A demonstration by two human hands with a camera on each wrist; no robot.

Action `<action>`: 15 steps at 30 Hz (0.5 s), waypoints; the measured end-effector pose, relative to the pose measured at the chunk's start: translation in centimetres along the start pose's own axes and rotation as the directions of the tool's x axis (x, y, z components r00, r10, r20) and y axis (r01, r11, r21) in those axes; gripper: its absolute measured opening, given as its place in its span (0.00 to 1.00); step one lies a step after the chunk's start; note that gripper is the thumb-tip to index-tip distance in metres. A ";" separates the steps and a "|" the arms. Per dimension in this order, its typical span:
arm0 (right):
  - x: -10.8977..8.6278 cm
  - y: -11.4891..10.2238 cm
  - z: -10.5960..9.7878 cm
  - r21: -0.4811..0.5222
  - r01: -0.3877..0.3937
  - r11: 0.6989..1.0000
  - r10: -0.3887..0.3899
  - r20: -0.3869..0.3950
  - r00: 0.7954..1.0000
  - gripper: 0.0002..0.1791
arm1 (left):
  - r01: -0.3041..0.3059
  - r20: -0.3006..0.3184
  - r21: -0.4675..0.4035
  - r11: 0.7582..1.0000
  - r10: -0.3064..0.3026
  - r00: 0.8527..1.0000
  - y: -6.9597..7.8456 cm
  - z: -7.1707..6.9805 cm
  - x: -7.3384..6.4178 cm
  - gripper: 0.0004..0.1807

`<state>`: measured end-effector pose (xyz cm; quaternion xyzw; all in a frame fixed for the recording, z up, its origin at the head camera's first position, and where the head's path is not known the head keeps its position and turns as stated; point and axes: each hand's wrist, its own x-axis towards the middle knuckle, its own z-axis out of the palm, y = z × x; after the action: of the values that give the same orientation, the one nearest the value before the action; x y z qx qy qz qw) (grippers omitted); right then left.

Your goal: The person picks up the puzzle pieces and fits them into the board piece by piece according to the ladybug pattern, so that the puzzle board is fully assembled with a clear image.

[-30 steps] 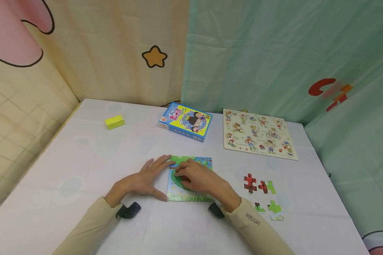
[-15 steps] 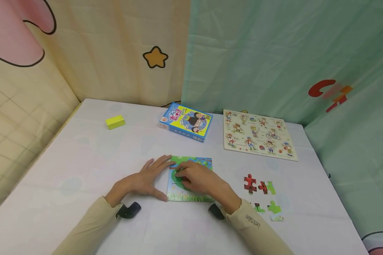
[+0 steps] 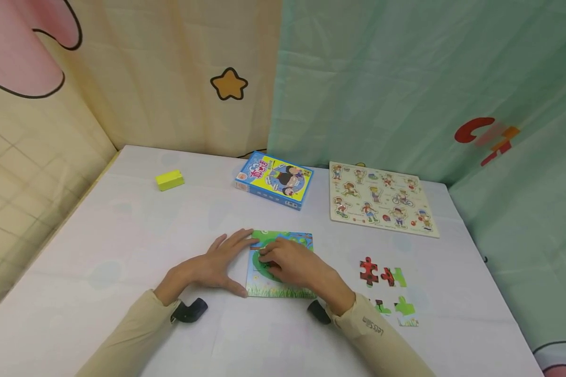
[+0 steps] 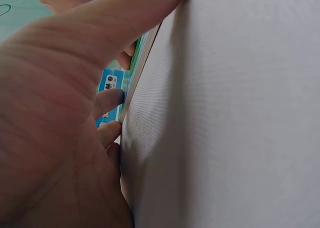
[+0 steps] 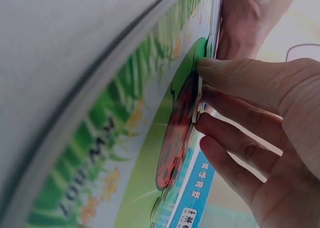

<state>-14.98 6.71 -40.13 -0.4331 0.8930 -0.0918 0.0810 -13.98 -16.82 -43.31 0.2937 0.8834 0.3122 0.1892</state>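
A puzzle board [image 3: 280,290] printed with grass, flowers and a green leaf lies flat on the white table. My left hand [image 3: 212,268] is spread at its left side, thumb at the near corner and fingertips at the far-left edge. Over the board's middle, my right hand [image 3: 296,263] pinches a small puzzle piece [image 5: 198,105] between thumb and fingers, close against the board. Beside that piece a red, black-marked part [image 5: 172,143] shows on the green print. From the head view, the right hand hides most of the pinched piece.
Several loose puzzle pieces lie to the right, among them a red one [image 3: 369,272] and a green one [image 3: 405,305]; the right sleeve partly covers some. Behind are a blue-yellow box [image 3: 278,180], a wooden picture board [image 3: 382,199] and a yellow block [image 3: 170,180].
The right hand's fingers shift slightly over the board, and the red seen under them a second ago is now covered in the head view. The left hand stays put.
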 end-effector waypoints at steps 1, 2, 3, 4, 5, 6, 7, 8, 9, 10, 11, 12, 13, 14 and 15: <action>0.0 0.0 0.0 -0.001 0.000 1.000 0.000 0.003 1.000 0.14 | -0.001 -0.002 -0.005 1.000 0.001 1.000 0.0 0.0 0.0 0.58; 0.1 0.0 0.0 -0.006 0.001 1.000 -0.001 0.005 1.000 0.14 | -0.005 -0.010 -0.007 1.000 0.005 1.000 -0.1 0.0 -0.1 0.56; 0.1 -0.1 0.1 -0.013 0.002 1.000 -0.001 0.007 1.000 0.14 | -0.009 -0.021 -0.010 1.000 0.009 1.000 -0.1 0.0 -0.1 0.54; 0.1 -0.1 0.1 -0.020 0.005 1.000 -0.005 0.007 1.000 0.14 | -0.014 -0.038 -0.005 1.000 0.013 0.999 -0.1 0.1 -0.1 0.50; 0.1 -0.1 0.1 -0.029 0.010 1.000 -0.010 0.008 1.000 0.13 | -0.017 -0.059 0.006 1.000 0.017 0.998 -0.1 0.2 -0.1 0.47; 0.1 -0.1 0.2 -0.035 0.015 0.999 -0.015 0.007 1.000 0.13 | -0.025 -0.087 0.023 0.999 0.027 0.996 0.0 0.3 0.0 0.43; 0.1 -0.1 0.2 -0.040 0.020 0.999 -0.019 0.005 1.000 0.13 | -0.030 -0.118 0.044 0.999 0.035 0.992 0.1 0.4 0.0 0.39; 0.1 -0.1 0.2 -0.039 0.021 0.999 -0.021 0.005 1.000 0.13 | -0.030 -0.151 0.070 0.997 0.041 0.988 0.3 0.5 0.1 0.36; 0.1 0.0 0.3 -0.034 0.023 0.999 -0.023 0.003 1.000 0.13 | -0.023 -0.182 0.093 0.995 0.040 0.983 0.4 0.7 0.2 0.34; 0.1 0.0 0.3 -0.024 0.022 0.999 -0.022 -0.001 1.000 0.13 | -0.013 -0.212 0.118 0.993 0.037 0.977 0.7 0.8 0.3 0.33; 0.1 0.1 0.3 -0.013 0.020 1.000 -0.021 -0.004 1.000 0.13 | 0.001 -0.240 0.135 0.991 0.032 0.970 0.9 0.9 0.4 0.31; 0.1 0.1 0.3 0.003 0.015 1.000 -0.015 -0.007 1.000 0.14 | 0.010 -0.267 0.153 0.988 0.031 0.963 1.1 1.0 0.5 0.30; 0.1 0.2 0.3 0.019 0.006 1.000 -0.006 -0.012 1.000 0.14 | 0.028 -0.288 0.165 0.986 0.021 0.957 1.4 1.1 0.7 0.30; 0.1 0.2 0.3 0.038 -0.005 0.999 0.006 -0.020 1.000 0.14 | 0.045 -0.305 0.175 0.984 0.011 0.952 1.6 1.2 0.8 0.29; 0.1 0.3 0.3 0.057 -0.015 0.998 0.017 -0.029 0.999 0.14 | 0.059 -0.320 0.177 0.982 0.001 0.947 1.8 1.2 0.9 0.28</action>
<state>-15.17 6.78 -40.44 -0.4221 0.8945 -0.1230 0.0807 -13.31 -14.55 -43.16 0.2424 0.9317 0.2698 0.0205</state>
